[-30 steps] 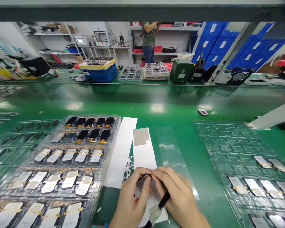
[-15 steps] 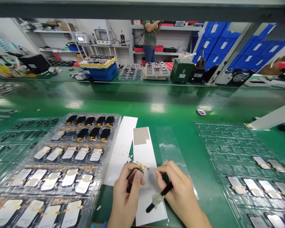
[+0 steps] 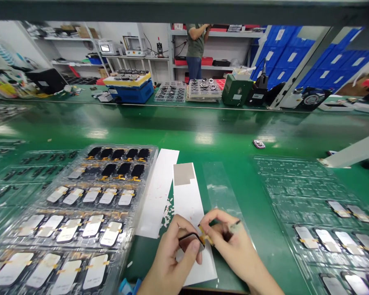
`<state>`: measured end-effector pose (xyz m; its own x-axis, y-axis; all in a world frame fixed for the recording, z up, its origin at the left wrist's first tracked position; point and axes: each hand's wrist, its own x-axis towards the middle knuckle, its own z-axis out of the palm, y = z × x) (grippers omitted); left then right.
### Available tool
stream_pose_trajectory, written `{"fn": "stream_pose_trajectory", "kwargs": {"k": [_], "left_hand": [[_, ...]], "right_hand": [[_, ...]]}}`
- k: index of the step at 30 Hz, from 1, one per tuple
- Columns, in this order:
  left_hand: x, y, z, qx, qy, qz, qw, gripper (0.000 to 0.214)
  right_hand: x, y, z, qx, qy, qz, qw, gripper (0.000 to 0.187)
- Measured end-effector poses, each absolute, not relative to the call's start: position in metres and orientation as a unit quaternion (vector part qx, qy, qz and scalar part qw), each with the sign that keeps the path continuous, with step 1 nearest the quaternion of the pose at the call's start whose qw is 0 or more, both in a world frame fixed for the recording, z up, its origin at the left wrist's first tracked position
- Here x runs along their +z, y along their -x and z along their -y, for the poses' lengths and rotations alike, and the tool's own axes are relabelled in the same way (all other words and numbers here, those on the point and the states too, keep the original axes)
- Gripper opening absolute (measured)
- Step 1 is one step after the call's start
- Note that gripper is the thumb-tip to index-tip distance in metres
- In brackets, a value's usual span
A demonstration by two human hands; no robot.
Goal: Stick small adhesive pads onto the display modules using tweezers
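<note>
My left hand [image 3: 180, 250] grips a small display screen [image 3: 190, 241] with rounded corners and a dark rim, thumb on its face. An orange flex cable [image 3: 206, 239] sticks out from the screen's right edge. The fingertips of my right hand [image 3: 223, 235] are closed at this cable. Tucked in the same hand is a tape-wrapped black tool [image 3: 234, 225], mostly hidden by the fingers. Below both hands lies a white paper strip [image 3: 187, 200] with a grey square sheet [image 3: 183, 174] at its far end.
At left stands a clear tray [image 3: 152, 164] of display screens; at right another clear tray [image 3: 273, 196] holds several more. A second white strip [image 3: 155, 196], small paper scraps [image 3: 168, 211] and a clear film [image 3: 218, 184] lie between. A person [image 3: 195, 49] stands beyond the bench.
My left hand has moved right and tilted the screen, so its face shows more. My right fingers have come to the flex cable, and the tool has swung up behind them.
</note>
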<state>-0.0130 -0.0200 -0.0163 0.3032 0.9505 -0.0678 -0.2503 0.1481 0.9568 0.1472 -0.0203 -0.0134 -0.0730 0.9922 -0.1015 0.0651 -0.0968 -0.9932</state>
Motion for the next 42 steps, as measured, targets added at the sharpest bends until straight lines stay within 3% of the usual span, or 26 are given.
{"fn": "stream_pose_trajectory", "kwargs": {"k": [6,21,28,42], "left_hand": [[-0.016,0.011,0.019,0.448,-0.475,-0.385,0.652,0.036],[-0.023,0.016,0.019,0.407,-0.537,-0.409,0.616,0.032],[-0.027,0.019,0.017,0.369,-0.522,-0.402,0.656,0.043],[-0.026,0.015,0.012,0.353,-0.483,-0.389,0.700,0.042]], "right_hand": [[-0.013,-0.150,0.021,0.573,0.488,0.508,0.419,0.039],[-0.010,-0.145,0.020,0.541,0.525,0.507,0.419,0.026],[-0.007,-0.141,0.018,0.433,0.540,0.553,0.464,0.016],[-0.011,-0.139,0.019,0.474,0.547,0.530,0.443,0.023]]}}
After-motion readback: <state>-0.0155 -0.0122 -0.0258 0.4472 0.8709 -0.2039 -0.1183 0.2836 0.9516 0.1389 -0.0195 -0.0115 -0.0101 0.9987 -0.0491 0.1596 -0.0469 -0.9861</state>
